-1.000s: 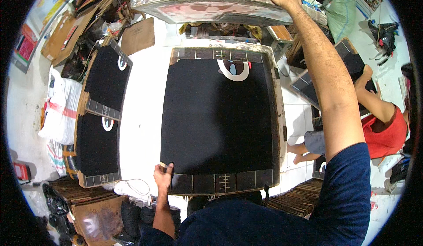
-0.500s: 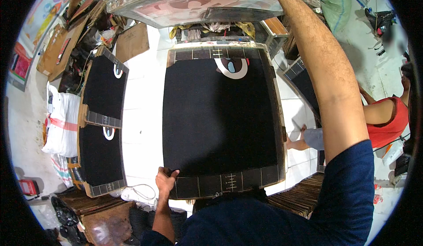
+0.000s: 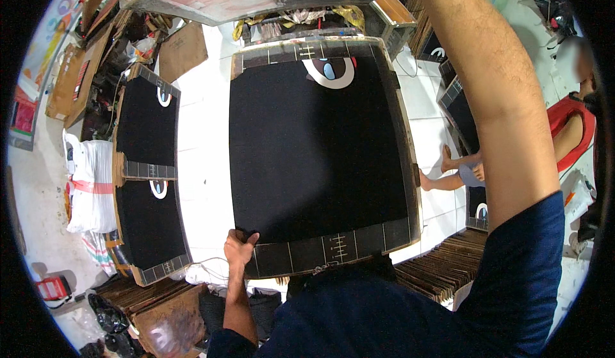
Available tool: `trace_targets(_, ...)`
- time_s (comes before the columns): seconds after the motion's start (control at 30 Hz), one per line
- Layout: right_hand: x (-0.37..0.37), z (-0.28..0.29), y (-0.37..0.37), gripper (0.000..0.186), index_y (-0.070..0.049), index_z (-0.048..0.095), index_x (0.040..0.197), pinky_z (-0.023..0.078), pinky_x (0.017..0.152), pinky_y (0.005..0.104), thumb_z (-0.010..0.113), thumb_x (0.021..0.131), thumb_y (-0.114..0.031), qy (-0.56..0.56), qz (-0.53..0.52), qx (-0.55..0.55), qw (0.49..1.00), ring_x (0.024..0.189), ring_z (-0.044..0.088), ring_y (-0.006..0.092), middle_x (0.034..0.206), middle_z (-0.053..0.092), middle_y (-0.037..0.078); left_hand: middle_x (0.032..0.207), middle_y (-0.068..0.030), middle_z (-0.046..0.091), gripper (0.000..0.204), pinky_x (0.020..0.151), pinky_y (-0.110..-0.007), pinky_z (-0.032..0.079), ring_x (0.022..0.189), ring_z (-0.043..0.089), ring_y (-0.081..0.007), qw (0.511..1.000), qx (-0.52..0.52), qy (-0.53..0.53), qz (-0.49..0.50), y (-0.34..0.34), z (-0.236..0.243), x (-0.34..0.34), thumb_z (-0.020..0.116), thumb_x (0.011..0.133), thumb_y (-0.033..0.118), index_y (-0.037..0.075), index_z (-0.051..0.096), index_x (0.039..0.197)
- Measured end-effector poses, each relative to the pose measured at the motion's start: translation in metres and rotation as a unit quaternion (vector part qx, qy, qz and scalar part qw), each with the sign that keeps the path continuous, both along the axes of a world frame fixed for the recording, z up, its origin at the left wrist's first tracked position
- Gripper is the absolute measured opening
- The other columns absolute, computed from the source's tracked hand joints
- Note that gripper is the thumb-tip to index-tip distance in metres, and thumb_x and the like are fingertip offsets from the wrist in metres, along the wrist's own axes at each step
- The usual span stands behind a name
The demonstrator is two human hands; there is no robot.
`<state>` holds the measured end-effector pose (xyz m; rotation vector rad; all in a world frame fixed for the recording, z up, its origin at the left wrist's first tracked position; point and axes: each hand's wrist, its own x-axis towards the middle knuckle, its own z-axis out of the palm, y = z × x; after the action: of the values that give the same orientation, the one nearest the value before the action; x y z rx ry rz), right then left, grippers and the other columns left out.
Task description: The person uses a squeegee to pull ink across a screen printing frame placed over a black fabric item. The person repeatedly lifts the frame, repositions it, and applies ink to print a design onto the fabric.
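A black cloth panel (image 3: 275,153) lies flat on a ruled board (image 3: 291,258) in front of me. Part of a printed white, brown and blue eye-like shape (image 3: 330,71) shows at its far edge. My left hand (image 3: 238,250) is closed, pinching the near left corner of the cloth between thumb and fingers. Beyond the board a large screen-printing frame (image 3: 243,2) with a pinkish pattern is tilted up. My right arm (image 3: 493,76) stretches forward toward its right side, and the hand is beyond the top edge of the picture.
To the left, more black panels (image 3: 148,127) lie on boards. White tiled floor (image 3: 205,166) shows between. On the right sits a person in a red top (image 3: 572,133), bare feet near my board. Stacked brown sheets (image 3: 439,265) stand at the lower right, a white sack (image 3: 93,185) far left.
The view has shifted, so the board appears slightly higher and the raised screen frame farther up and left. My right hand has left the picture; my left still pinches the cloth corner.
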<state>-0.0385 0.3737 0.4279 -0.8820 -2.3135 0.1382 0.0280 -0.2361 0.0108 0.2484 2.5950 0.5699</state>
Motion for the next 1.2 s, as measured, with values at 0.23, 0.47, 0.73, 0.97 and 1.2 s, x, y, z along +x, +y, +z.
trace_targets(0.23, 0.005, -0.001, -0.013, 0.068, -0.011, 0.058, 0.145, 0.050, 0.109, 0.0516, 0.051, 0.093, -0.055, 0.027, 0.006, 0.008, 1.000, 0.128, 0.063, 0.0448, 0.135, 0.065, 0.029, 0.094, -0.0189, 0.073, 0.067, 0.079, -0.047, 0.056, 0.090, 0.074, -0.0365, 1.000, -0.005, 0.006, 0.010, -0.004, -0.029, 0.002, 0.094, 0.073, 0.045, -0.001, 0.059, 0.108)
trace_targets(0.47, 0.009, 0.001, -0.013, 0.061, -0.006, 0.074, 0.123, 0.051, 0.107, 0.0507, 0.049, 0.095, -0.054, -0.038, 0.006, -0.025, 0.999, 0.124, 0.065, 0.0427, 0.128, 0.070, 0.026, 0.127, -0.0233, 0.057, 0.082, 0.098, -0.046, 0.052, 0.119, 0.059, -0.0393, 1.000, -0.022, -0.006, -0.017, -0.007, -0.060, -0.013, 0.097, 0.067, 0.045, -0.005, 0.056, 0.119)
trace_targets(0.73, 0.009, -0.012, -0.008, 0.062, -0.004, 0.075, 0.124, 0.054, 0.104, 0.0526, 0.052, 0.095, -0.054, -0.070, 0.005, 0.004, 0.997, 0.118, 0.070, 0.0399, 0.124, 0.073, 0.025, 0.161, -0.0323, 0.035, 0.105, 0.124, -0.056, 0.027, 0.150, 0.033, -0.0490, 0.969, 0.008, 0.205, -0.138, 0.135, -0.033, -0.073, 0.088, 0.079, 0.052, -0.006, 0.041, 0.153)
trace_targets(0.97, 0.018, -0.016, -0.013, 0.050, -0.006, 0.082, 0.103, 0.057, 0.098, 0.0500, 0.050, 0.096, -0.044, -0.030, 0.069, 0.027, 0.997, 0.100, 0.076, 0.0387, 0.099, 0.077, 0.024, 0.164, -0.0299, 0.034, 0.085, 0.122, -0.057, 0.032, 0.151, 0.033, -0.0503, 0.899, 0.247, 0.187, -0.309, 0.394, -0.008, -0.140, 0.085, 0.085, 0.039, 0.006, 0.047, 0.154)
trace_targets(1.2, 0.007, -0.017, 0.003, 0.046, -0.008, 0.081, 0.106, 0.057, 0.093, 0.0504, 0.053, 0.095, -0.043, -0.010, 0.087, 0.062, 0.994, 0.094, 0.074, 0.0450, 0.094, 0.076, 0.024, 0.176, -0.0168, 0.010, 0.086, 0.120, -0.077, 0.017, 0.161, 0.009, -0.0433, 0.920, 0.026, 0.118, -0.372, 0.576, -0.020, -0.183, 0.069, 0.095, 0.058, 0.024, 0.032, 0.166)
